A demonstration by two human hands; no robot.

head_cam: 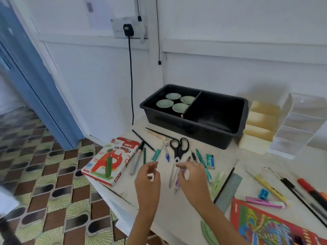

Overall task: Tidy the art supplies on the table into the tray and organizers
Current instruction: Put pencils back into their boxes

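A black divided tray (pixel 228 128) stands at the back of the white table, with several pale green dishes (pixel 165 103) in its left compartment. Right of it stand a cream organizer (pixel 260 128) and a white organizer (pixel 299 128). Pens, pencils and black-handled scissors (pixel 179 147) lie scattered in front of the tray. An oil pastels box (pixel 110 163) lies at the left table edge. My left hand (pixel 147 179) hovers above the table with loosely curled fingers, holding nothing I can see. My right hand (pixel 192 177) hovers over a purple pen (pixel 177 183), fingers bent; blur hides any contact.
A grey ruler (pixel 229 191), yellow marker (pixel 269 188), blue sharpener (pixel 263 193), pink pen (pixel 263 202), red and black pens (pixel 307 188) and a red colouring book (pixel 261 225) lie at the right. A small green box (pixel 210 161) sits mid-table. Patterned floor drops off left of the table.
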